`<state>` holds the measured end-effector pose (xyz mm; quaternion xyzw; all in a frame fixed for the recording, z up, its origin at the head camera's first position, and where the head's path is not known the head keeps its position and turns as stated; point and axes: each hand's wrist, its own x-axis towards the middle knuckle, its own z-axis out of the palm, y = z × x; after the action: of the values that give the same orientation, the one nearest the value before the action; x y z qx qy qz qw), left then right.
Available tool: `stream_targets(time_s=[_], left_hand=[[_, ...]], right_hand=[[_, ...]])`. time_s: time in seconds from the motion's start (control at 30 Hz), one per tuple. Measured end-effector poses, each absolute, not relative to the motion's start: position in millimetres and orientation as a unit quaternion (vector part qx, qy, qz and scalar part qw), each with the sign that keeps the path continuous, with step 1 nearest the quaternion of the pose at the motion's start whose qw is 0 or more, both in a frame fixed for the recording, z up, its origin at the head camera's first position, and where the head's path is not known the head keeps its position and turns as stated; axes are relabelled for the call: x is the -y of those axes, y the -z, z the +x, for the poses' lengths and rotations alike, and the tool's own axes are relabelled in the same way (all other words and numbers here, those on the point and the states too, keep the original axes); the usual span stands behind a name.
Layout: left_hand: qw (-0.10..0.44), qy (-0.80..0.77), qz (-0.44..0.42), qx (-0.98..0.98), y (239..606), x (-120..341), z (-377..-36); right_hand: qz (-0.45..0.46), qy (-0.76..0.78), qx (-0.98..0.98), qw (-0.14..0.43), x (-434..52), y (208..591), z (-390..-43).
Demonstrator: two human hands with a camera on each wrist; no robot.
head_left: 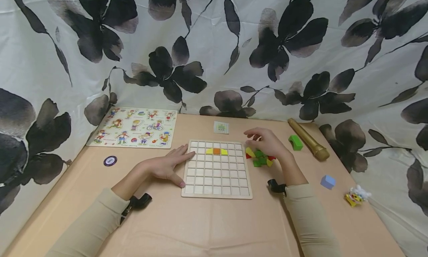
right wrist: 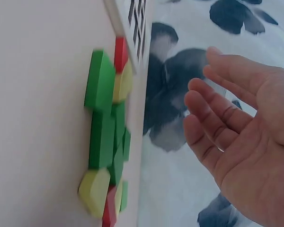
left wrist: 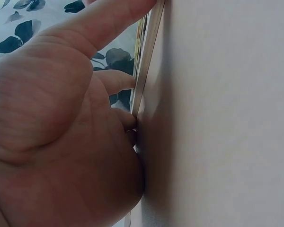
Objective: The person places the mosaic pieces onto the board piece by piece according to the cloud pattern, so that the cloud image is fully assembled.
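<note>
so the left hand [head_left: 166,164] is sitting right on the left edge of a wooden grid board [head_left: 212,182], thumb stretched away from the other fingers, hand basically flat and not pinching anything. the board runs off to the right of that hand. near the top of it, just past the fingertips, there's an orange piece [head_left: 216,151] with a yellow piece [head_left: 224,152] on its right and another yellow one on its left.

right hand [head_left: 264,141] is hanging just off the board's other side, fingers loosely bent with nothing between them. right under it is a little pile of coloured pieces [head_left: 259,153], green, yellow and red. a green arch block [head_left: 295,142] and a gold stick-shaped thing [head_left: 309,140] are to the right of that hand, and a small card [head_left: 221,127] lies beyond it to the left. there's a round disc [head_left: 110,160] left of the left hand too.
</note>
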<state>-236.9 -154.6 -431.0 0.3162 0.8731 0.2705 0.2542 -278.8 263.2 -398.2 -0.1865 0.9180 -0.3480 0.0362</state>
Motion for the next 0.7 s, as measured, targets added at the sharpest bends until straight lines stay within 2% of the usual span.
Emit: stream_targets(time_s=[0.27,0.53,0.7], left_hand=[[0.255,-0.271,0.315,-0.873,432,156,-238],[0.258,-0.273,0.316,-0.871,431,156,-238],[0.258,-0.273,0.318,-0.871,432,156,-239]], right_hand=[[-0.191,0.313,-0.928,0.065,-278,406,-284],[-0.174,0.300,-0.930,0.122,-272,422,-287],[-0.158,0.304,-0.930,0.132,-269,427,-288]])
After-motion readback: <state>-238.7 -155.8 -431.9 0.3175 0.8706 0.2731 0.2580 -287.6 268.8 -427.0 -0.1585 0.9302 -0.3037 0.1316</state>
